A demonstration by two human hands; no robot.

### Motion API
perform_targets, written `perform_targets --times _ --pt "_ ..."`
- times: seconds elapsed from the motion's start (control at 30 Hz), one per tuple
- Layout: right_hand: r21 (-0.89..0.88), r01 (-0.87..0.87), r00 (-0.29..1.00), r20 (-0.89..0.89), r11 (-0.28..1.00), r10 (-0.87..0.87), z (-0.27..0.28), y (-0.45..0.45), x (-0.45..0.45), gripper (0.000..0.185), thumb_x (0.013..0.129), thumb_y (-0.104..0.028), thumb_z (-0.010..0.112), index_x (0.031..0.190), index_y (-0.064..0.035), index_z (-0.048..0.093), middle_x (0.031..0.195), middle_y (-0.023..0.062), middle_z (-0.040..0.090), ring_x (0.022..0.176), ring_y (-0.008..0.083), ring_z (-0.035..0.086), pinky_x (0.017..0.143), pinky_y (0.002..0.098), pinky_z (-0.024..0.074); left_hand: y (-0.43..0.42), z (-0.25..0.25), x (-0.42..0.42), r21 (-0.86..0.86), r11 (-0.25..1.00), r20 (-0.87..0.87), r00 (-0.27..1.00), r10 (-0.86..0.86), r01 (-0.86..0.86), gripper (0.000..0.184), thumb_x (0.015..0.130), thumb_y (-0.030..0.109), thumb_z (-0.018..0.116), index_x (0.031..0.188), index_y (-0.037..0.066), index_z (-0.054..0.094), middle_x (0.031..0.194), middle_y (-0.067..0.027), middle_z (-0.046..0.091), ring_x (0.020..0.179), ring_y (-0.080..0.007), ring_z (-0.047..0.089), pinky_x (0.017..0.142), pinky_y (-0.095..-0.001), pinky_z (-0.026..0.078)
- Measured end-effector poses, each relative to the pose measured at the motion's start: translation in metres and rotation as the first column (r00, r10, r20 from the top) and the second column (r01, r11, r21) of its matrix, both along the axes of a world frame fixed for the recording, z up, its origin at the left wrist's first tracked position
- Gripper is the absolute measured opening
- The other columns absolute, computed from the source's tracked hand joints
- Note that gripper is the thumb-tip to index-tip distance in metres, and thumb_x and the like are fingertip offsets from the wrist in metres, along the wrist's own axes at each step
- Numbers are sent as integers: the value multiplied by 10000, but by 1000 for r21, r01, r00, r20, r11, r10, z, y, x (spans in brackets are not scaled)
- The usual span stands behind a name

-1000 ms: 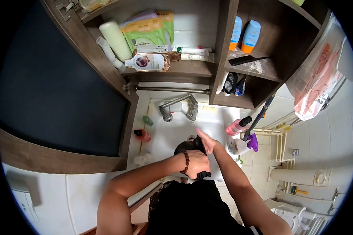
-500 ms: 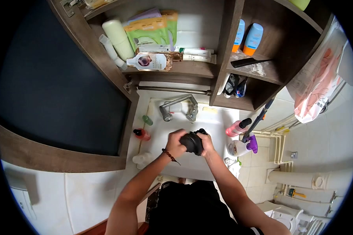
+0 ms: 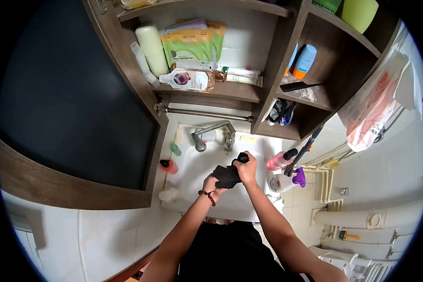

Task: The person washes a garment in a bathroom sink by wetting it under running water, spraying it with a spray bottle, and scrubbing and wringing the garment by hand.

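Observation:
A dark, bunched-up cloth [image 3: 227,176] is stretched between my two hands above the white washbasin [image 3: 192,164]. Its exact kind I cannot make out. My left hand [image 3: 212,186], with a beaded bracelet at the wrist, grips the lower left part from beneath. Fingers of my right hand [image 3: 247,168] are wrapped around the upper right part, and a dark bunched end sticks out above them. Just beyond the cloth stands the metal faucet [image 3: 215,129], its spout over the basin.
Red [image 3: 169,166] and green [image 3: 176,149] bottles stand left of the basin. A pink bottle [image 3: 279,160] and a purple-topped spray bottle [image 3: 286,181] stand right. Overhead, a wooden cabinet [image 3: 211,94] holds toiletries, its dark door [image 3: 80,103] open. A plastic bag [image 3: 373,108] hangs right.
My left hand has moved down and turned over, so the cloth now spreads flatter between my hands. My right hand has risen slightly. The view has shifted a little.

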State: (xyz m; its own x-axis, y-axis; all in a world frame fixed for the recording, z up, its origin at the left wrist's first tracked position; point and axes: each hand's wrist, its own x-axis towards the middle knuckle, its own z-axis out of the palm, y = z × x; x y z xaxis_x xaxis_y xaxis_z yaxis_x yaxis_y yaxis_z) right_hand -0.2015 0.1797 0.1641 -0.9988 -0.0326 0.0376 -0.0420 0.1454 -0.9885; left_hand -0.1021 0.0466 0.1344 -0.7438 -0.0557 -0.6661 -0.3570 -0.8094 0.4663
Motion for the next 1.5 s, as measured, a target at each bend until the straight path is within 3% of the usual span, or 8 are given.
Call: perform_targets --times 0.3,0.6,0.77,0.93,1.13,1.27,1.33,1.5 --pt "-370 203 781 620 907 78 -27 25 -34 86 808 -17 670 872 10 620 770 139 658 623 292 689 567 447 610 18 28 13 -566 808 -288 880 -378 162 675 794 -70 755 1381 117 479 1289 -55 618 1164 -232 651 1016 -426 544" --pt "-392 -448 376 733 804 567 -56 28 -49 248 952 -278 633 970 -44 714 922 82 721 847 224 670 798 405 560 19 90 -6 -824 -283 107 357 -928 -491 545 790 191 751 1322 281 668 1022 -82 558 1103 -311 612 868 -460 536" --pt "-577 -384 233 695 721 681 -35 28 -22 236 955 -267 601 887 -59 689 852 82 711 762 228 658 734 388 553 21 82 -20 -599 -50 18 49 -999 -799 210 755 210 701 955 148 681 1302 -29 608 1307 -277 520 1114 -514 397" --pt "-733 0 314 646 681 695 2 33 8 258 958 -257 569 805 -73 664 782 82 700 678 232 645 670 371 547 25 80 -21 -610 233 -131 -193 -972 -757 166 736 161 710 723 64 576 905 -62 609 965 -285 629 922 -398 536" --pt "-719 444 677 661 535 326 27 10 34 193 948 -240 577 938 -52 621 868 115 691 770 260 702 750 410 613 36 105 -20 -836 281 -548 728 -411 -471 245 764 65 849 837 15 620 824 -108 646 769 -281 666 735 -366 547" --pt "-631 614 746 660 474 -88 43 -16 24 110 841 -11 620 825 -76 533 766 50 594 676 214 613 631 344 537 35 72 -52 -280 778 -432 798 420 -562 128 885 64 779 947 44 669 899 6 681 829 -128 649 762 -288 533" --pt "-439 418 906 138 795 -400 56 -24 26 155 769 61 634 775 -46 521 745 24 569 624 179 518 583 310 441 25 63 -60 61 882 -186 863 470 -467 97 889 42 741 949 65 669 902 -7 677 805 -166 659 752 -305 550" --pt "220 32 825 -557 975 98 80 -32 29 213 589 -21 710 730 -17 552 721 151 556 634 360 569 573 389 474 2 8 -58 413 907 -321 945 63 80 220 1013 171 491 913 66 657 910 -83 686 861 -193 680 770 -348 570"
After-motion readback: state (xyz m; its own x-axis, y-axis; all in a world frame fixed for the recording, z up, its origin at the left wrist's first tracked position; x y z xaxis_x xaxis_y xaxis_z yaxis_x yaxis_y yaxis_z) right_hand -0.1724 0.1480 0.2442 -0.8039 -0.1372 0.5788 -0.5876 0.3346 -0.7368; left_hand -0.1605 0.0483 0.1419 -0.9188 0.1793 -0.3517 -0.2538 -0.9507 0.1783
